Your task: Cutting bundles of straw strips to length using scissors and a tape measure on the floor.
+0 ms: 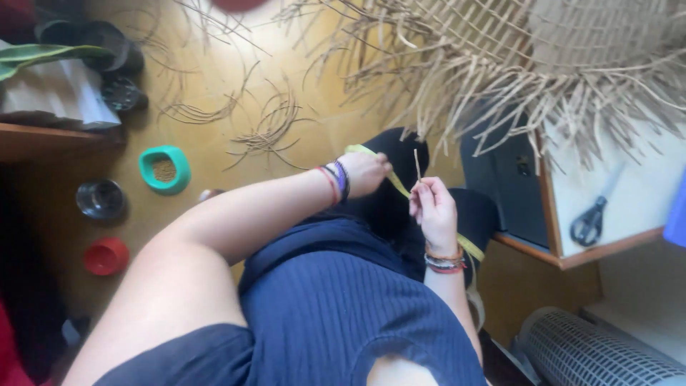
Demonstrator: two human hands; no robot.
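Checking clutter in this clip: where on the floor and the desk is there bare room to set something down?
Bare floor lies between the teal bowl and the loose strips. The white desk is bare right of the scissors. It is crowded at the left edge, round the metal bowl and red bowl, and under the woven piece.

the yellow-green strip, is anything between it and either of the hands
Nothing visible does. The left hand already grips the upper end of the yellow-green strip, and the right hand lies against it lower down while pinching a thin straw upright. The woven straw piece hangs above, apart from both.
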